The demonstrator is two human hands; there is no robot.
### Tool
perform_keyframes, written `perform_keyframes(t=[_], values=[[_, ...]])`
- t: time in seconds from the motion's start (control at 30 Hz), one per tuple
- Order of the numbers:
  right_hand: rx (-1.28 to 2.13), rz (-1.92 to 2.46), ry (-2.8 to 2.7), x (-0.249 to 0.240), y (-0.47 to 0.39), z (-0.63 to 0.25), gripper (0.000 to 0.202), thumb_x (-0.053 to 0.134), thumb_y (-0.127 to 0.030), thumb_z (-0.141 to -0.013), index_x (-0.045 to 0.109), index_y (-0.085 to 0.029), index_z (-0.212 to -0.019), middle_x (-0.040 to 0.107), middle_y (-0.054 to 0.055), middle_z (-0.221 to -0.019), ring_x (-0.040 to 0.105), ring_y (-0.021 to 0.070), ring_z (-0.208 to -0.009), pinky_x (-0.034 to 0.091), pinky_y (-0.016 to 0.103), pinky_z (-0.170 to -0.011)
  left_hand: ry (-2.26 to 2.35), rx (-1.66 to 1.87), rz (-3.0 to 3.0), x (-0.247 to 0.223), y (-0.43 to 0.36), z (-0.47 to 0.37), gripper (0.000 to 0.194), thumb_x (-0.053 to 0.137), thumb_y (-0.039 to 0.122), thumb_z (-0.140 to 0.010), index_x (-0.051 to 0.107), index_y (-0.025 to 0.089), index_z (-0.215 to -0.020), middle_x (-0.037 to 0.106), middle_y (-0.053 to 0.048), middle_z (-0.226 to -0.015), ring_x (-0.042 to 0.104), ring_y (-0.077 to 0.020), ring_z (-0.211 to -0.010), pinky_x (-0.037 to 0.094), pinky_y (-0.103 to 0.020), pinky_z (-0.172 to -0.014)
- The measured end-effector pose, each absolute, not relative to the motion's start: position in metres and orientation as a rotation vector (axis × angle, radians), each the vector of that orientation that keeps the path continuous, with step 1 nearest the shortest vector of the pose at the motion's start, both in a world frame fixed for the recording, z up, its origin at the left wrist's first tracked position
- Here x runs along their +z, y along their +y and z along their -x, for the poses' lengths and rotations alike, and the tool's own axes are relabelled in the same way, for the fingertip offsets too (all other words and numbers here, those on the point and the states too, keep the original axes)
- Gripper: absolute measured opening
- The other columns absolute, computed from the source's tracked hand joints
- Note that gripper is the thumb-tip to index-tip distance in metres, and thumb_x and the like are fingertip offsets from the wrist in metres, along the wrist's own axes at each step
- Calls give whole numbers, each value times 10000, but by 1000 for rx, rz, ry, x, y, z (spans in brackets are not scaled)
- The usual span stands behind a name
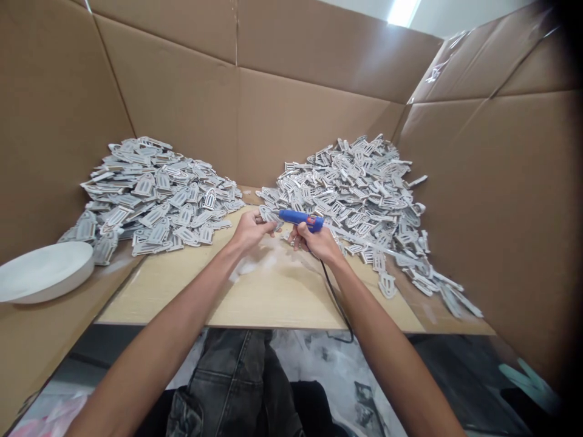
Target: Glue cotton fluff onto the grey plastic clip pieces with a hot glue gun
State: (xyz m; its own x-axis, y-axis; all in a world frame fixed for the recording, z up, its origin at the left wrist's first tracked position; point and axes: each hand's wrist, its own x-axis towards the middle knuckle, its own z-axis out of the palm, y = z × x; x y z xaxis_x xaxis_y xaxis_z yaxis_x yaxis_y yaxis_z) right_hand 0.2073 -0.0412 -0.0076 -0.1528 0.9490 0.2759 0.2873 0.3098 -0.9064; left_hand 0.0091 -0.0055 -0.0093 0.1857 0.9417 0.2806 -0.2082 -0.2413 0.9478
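A grey cutout piece (268,214) is pinched in the left hand (249,231) near the worktop's (182,291) far edge, tilted toward the nozzle of the blue glue gun (300,219) gripped by the right hand (316,241), both piles within reach.

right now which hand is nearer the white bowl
Left. The left hand is over the board, well right of the white bowl; the right hand, holding the blue glue gun, is farther right.

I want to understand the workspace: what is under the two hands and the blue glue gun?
Under the left hand, right hand and blue glue gun lies a light wooden board with whitish smears. Its part beneath the grey piles is covered.
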Motion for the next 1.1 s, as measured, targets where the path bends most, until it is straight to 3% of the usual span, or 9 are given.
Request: perform_keyframes(t=[0.33, 0.53, 0.87, 1.1], values=[[875, 1172, -1688, -12, -38, -208, 755, 565, -980, -730, 635, -229, -773, 745, 75, -750, 653, 197, -543, 412, 289, -457, 751, 1293, -1462, -9, -7, -10, 146, 805, 212, -639, 689, 161, -711, 677, -25, -645, 567, -130, -564, 449, -270, -549], [798, 1259, -1741, -10, -41, -211, 758, 510, -951, -807, 637, -217, -667, 700, 53, -633, 584, 154, -504, 388, 270, -469, 754, 1294, -1471, -7, -10, -10, 125, 777, 194, -625, 688, 163, -707, 695, -31, -658, 568, -130, -558, 438, -267, -537], [708, 1312, -1824, -2, -45, -214, 798, 447, -987, -801, 512, -237, -537, 604, 17, -492, 531, 147, -467, 413, 283, -520, 712, 1314, -1531, -11, -8, -9, 114, 757, 208, -647, 706, 157, -734, 700, -32, -665, 570, -119, -555, 423, -248, -524], [570, 1334, -1858, -5, -44, -213, 722, 494, -856, -904, 563, -240, -536, 628, 22, -517, 597, 177, -528, 445, 292, -579, 809, 1342, -1553, -16, -8, -10, 135, 756, 207, -666, 731, 153, -787, 704, -36, -690, 565, -128, -561, 407, -242, -524]])
